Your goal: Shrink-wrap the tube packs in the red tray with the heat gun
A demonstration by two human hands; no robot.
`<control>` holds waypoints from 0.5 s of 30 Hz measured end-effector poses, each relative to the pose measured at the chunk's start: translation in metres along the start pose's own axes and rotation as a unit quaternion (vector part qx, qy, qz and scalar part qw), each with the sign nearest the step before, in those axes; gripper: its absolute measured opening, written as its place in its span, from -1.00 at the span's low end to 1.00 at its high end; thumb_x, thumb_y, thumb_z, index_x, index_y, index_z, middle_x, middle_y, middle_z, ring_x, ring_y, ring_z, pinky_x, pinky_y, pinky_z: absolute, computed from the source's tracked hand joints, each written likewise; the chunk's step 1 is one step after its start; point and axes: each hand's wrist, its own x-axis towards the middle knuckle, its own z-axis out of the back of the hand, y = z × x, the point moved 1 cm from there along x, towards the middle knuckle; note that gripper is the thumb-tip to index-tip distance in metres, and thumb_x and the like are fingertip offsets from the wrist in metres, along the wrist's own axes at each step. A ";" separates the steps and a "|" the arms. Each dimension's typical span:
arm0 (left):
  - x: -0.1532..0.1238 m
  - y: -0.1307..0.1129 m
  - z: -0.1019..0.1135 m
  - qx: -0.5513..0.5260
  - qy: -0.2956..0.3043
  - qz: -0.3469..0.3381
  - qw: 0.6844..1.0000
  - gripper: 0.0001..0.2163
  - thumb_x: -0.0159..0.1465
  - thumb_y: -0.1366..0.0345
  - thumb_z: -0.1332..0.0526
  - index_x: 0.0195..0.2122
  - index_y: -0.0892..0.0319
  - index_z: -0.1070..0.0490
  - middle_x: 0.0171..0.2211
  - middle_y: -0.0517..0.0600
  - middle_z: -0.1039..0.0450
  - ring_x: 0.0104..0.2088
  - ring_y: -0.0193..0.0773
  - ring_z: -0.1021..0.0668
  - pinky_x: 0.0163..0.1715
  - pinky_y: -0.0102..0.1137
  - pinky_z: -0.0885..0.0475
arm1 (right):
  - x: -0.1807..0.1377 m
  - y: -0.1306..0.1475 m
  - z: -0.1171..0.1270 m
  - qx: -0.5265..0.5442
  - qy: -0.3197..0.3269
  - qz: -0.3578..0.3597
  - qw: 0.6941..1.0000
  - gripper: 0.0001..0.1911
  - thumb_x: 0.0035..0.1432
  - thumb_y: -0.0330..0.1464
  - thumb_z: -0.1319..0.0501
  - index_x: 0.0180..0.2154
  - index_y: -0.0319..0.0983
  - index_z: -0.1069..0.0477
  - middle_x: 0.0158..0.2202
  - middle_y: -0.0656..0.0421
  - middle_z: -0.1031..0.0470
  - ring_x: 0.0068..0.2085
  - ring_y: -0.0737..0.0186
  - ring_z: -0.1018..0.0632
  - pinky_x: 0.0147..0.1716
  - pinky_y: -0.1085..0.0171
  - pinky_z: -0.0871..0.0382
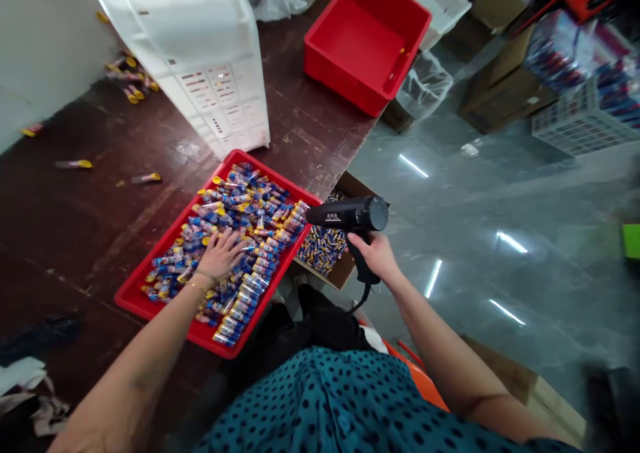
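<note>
A shallow red tray (150, 266) at the table's near edge is packed with several small blue and yellow tubes (250, 216). My left hand (221, 254) lies flat on the tubes in the middle of the tray, fingers spread. My right hand (376, 256) is wrapped round the grip of a black heat gun (350, 215), which is held off the table's edge with its nozzle pointing left at the tray's right rim. The gun's cord hangs down below my hand.
A cardboard box (345, 266) with more tubes sits below the table edge. An empty red bin (367, 40) and a tipped white crate (200, 60) stand further back. Loose tubes (131, 83) lie on the dark table. Cartons (505, 86) stand on the grey floor.
</note>
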 end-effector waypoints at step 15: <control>0.157 -0.105 -0.031 -0.015 0.133 -0.096 0.986 -0.62 0.34 0.26 -0.06 0.16 0.09 -0.41 0.31 0.13 -0.22 0.36 0.05 -0.15 0.26 0.01 -0.12 | 0.020 -0.019 0.027 -0.033 -0.053 -0.022 0.998 -0.53 0.11 0.01 -0.26 -0.31 -0.31 -0.54 -0.37 -0.02 -0.61 -0.33 0.02 -0.61 -0.39 0.24 -0.44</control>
